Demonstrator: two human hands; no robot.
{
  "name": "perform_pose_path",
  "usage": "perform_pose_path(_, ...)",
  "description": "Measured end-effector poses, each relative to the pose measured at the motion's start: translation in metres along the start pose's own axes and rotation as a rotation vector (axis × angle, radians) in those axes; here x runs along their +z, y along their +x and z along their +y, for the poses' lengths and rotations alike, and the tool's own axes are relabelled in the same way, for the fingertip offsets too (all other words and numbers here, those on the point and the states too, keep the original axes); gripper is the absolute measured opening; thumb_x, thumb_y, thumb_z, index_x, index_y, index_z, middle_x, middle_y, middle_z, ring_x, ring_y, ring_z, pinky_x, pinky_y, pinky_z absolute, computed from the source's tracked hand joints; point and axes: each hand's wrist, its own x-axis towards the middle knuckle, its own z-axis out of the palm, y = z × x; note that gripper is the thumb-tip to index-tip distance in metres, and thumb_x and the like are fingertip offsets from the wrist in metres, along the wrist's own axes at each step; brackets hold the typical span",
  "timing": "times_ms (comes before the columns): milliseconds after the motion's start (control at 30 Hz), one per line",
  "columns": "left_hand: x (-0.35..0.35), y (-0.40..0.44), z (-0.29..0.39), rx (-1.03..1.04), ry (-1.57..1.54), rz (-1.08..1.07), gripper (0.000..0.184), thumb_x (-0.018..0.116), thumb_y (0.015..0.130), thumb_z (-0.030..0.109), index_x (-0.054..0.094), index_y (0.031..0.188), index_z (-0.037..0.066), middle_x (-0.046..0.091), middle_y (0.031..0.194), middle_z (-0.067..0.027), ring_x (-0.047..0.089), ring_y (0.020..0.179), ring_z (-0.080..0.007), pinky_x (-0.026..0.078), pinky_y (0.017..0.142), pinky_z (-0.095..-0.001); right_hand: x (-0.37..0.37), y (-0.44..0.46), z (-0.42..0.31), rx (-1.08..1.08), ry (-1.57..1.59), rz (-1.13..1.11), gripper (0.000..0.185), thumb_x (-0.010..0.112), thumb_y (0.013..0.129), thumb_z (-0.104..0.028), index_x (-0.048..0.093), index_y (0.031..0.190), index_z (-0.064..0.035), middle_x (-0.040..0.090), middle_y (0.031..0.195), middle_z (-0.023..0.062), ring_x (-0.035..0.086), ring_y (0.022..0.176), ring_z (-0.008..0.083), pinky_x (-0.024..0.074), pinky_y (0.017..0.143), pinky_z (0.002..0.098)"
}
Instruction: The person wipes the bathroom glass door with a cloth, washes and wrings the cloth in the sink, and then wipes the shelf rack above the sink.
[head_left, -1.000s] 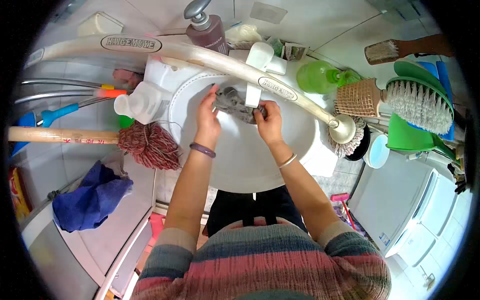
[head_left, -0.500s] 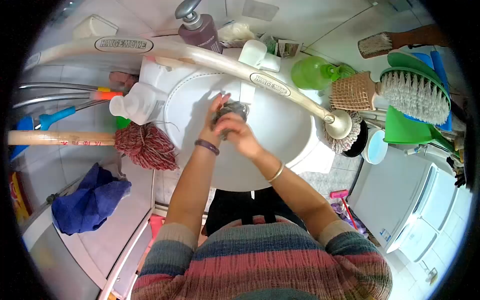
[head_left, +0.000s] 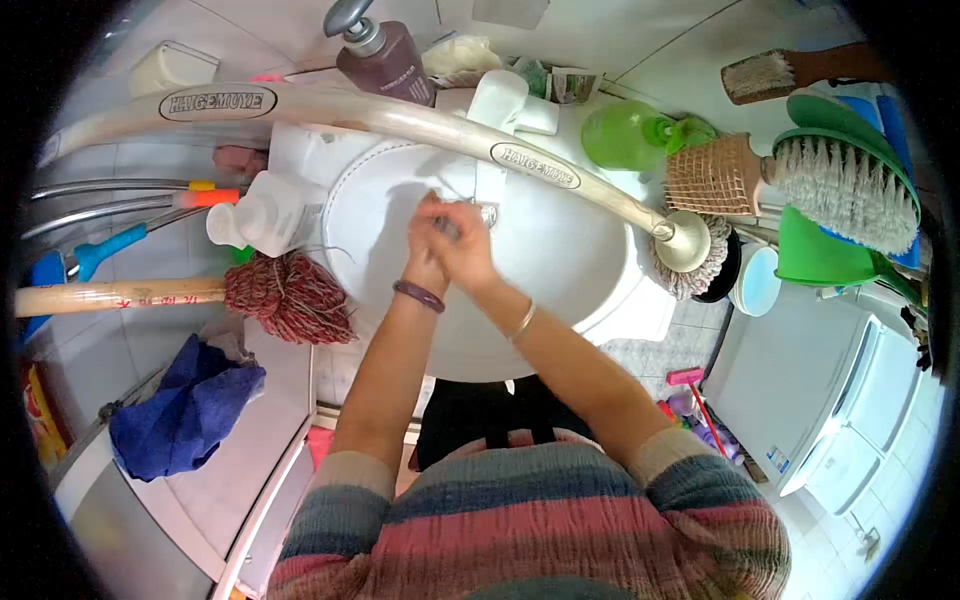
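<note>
Over the white washbasin (head_left: 560, 270), near its back edge, my two hands are pressed together. My right hand (head_left: 466, 248) wraps across my left hand (head_left: 424, 258), fingers curled and slightly blurred. Only a dark patch shows between them, so whatever they clasp is hidden. A purple bangle (head_left: 419, 296) circles my left wrist, a pale one (head_left: 524, 320) my right. Just behind the hands is the tap (head_left: 492, 178), partly covered by a long handle marked HAIGEMUYE (head_left: 400, 112) that crosses above the basin.
Left of the basin are a white bottle (head_left: 275, 212), a red mop head (head_left: 285, 298) and a blue cloth (head_left: 185, 410). A pump bottle (head_left: 388, 65) stands behind. To the right are a green spray bottle (head_left: 622, 135), brushes (head_left: 845, 190) and a white appliance (head_left: 800, 380).
A dark grey, crumpled thing showed between my hands before; now my fingers have closed over it and hide it. The hands came closer together, and the view shifted slightly.
</note>
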Motion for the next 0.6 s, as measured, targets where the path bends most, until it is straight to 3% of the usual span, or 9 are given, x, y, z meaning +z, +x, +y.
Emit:
perform_pose_path(67, 0.024, 0.001, -0.017, 0.189, 0.292, 0.495, 0.025, 0.043, 0.093, 0.026, 0.054, 0.086, 0.004, 0.056, 0.082, -0.0068, 0.055, 0.081, -0.0189, 0.047, 0.073, -0.0303, -0.004, 0.024, 0.030, 0.063, -0.060, 0.033, 0.018, 0.060, 0.077, -0.007, 0.064, 0.094, -0.0036, 0.064, 0.097, 0.0077, 0.057, 0.089, 0.0170, 0.0455, 0.081, 0.0303)
perform_pose_path(200, 0.016, -0.001, -0.003, 0.097, 0.406, 0.360, 0.025, 0.045, 0.093, 0.023, 0.052, 0.106, 0.003, 0.058, 0.096, -0.0060, 0.056, 0.089, -0.0200, 0.047, 0.078, -0.0306, -0.030, 0.051, 0.102, 0.062, -0.145, 0.063, 0.020, 0.056, 0.082, -0.008, 0.060, 0.101, -0.0009, 0.064, 0.098, 0.0073, 0.060, 0.082, 0.0169, 0.0486, 0.071, 0.0266)
perform_pose_path(233, 0.020, -0.001, 0.005, 0.167, 0.478, 0.294, 0.034, 0.049, 0.090, 0.029, 0.051, 0.114, 0.005, 0.056, 0.104, -0.0058, 0.052, 0.100, -0.0199, 0.041, 0.089, -0.0335, -0.042, 0.047, 0.098, 0.125, -0.268, 0.105, 0.022, 0.056, 0.083, -0.008, 0.059, 0.104, -0.0007, 0.063, 0.100, 0.0078, 0.060, 0.083, 0.0165, 0.0487, 0.071, 0.0263)
perform_pose_path(333, 0.062, -0.014, 0.037, 0.190, 0.389, 0.811, 0.040, 0.054, 0.086, 0.036, 0.054, 0.117, 0.012, 0.054, 0.112, -0.0044, 0.047, 0.110, -0.0183, 0.035, 0.096, -0.0376, -0.052, 0.034, 0.094, 0.429, -0.163, 0.207, 0.024, 0.060, 0.082, -0.016, 0.059, 0.100, -0.0002, 0.063, 0.093, 0.0119, 0.061, 0.088, 0.0205, 0.0490, 0.069, 0.0327)
perform_pose_path(367, 0.050, -0.020, 0.045, 0.196, 0.427, 0.762, 0.042, 0.057, 0.082, 0.039, 0.056, 0.118, 0.017, 0.052, 0.117, -0.0028, 0.044, 0.115, -0.0174, 0.033, 0.097, -0.0406, -0.050, 0.024, 0.095, 0.557, -0.048, 0.229, 0.026, 0.061, 0.080, -0.021, 0.060, 0.097, 0.0000, 0.064, 0.088, 0.0137, 0.061, 0.089, 0.0227, 0.0491, 0.068, 0.0360)
perform_pose_path(467, 0.027, -0.035, 0.057, 0.350, 0.498, 0.625, 0.043, 0.057, 0.082, 0.035, 0.055, 0.119, 0.014, 0.052, 0.116, -0.0032, 0.046, 0.113, -0.0173, 0.034, 0.095, -0.0375, -0.010, 0.019, 0.020, 0.506, 0.724, 0.306, 0.031, 0.062, 0.083, -0.021, 0.055, 0.104, 0.0015, 0.061, 0.096, 0.0091, 0.058, 0.091, 0.0170, 0.0485, 0.068, 0.0302)
perform_pose_path(500, 0.045, -0.044, 0.057, 0.467, 0.527, 0.617, 0.038, 0.057, 0.082, 0.029, 0.056, 0.116, 0.010, 0.052, 0.115, -0.0041, 0.047, 0.111, -0.0170, 0.036, 0.094, -0.0339, -0.001, 0.025, 0.013, 0.548, 0.662, 0.177, 0.032, 0.056, 0.087, -0.010, 0.048, 0.118, -0.0074, 0.055, 0.107, 0.0044, 0.055, 0.095, 0.0168, 0.0456, 0.079, 0.0307)
perform_pose_path(567, 0.053, -0.058, 0.063, 0.627, 0.438, 0.528, 0.031, 0.058, 0.082, 0.018, 0.053, 0.110, 0.006, 0.055, 0.107, -0.0038, 0.049, 0.104, -0.0174, 0.035, 0.092, -0.0338, 0.040, 0.031, 0.033, 0.235, 0.303, -0.063, 0.028, 0.056, 0.086, -0.009, 0.052, 0.115, -0.0073, 0.055, 0.106, 0.0062, 0.051, 0.097, 0.0151, 0.0426, 0.083, 0.0261)
perform_pose_path(600, 0.067, -0.066, 0.065, 0.677, 0.422, 0.504, 0.029, 0.058, 0.082, 0.016, 0.054, 0.109, 0.006, 0.055, 0.105, -0.0046, 0.051, 0.102, -0.0177, 0.036, 0.092, -0.0330, 0.066, 0.025, 0.066, 0.011, 0.126, -0.066, 0.026, 0.061, 0.079, -0.015, 0.058, 0.104, -0.0075, 0.058, 0.100, 0.0138, 0.054, 0.093, 0.0283, 0.0435, 0.082, 0.0355)
